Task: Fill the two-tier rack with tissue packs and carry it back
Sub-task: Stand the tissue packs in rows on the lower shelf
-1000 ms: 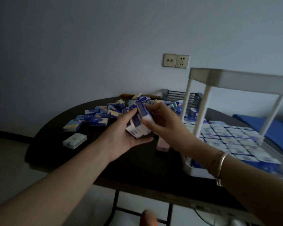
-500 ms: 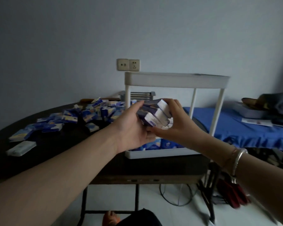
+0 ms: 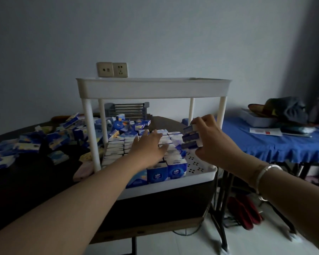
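Note:
A white two-tier rack [image 3: 153, 87] stands on the dark table's right end. Its lower tier [image 3: 197, 179] holds rows of blue-and-white tissue packs [image 3: 116, 150] on the left and middle; the perforated floor shows bare at the right. The top tier's inside is hidden from this angle. My left hand [image 3: 147, 148] lies flat with straight fingers on the packed rows inside the lower tier. My right hand [image 3: 212, 142] grips a stack of three tissue packs [image 3: 191, 138] above the bare right part of that tier.
A loose heap of tissue packs [image 3: 50, 137] covers the dark table [image 3: 26, 184] left of the rack. A pink object [image 3: 83, 171] lies by the rack's front-left post. A grey slatted holder [image 3: 127, 110] stands behind. A blue-covered table [image 3: 276, 144] with clutter stands right.
Both hands held the stack of packs together in front of the rack; now the right hand alone has carried it into the lower tier, and the left hand has moved onto the packed rows.

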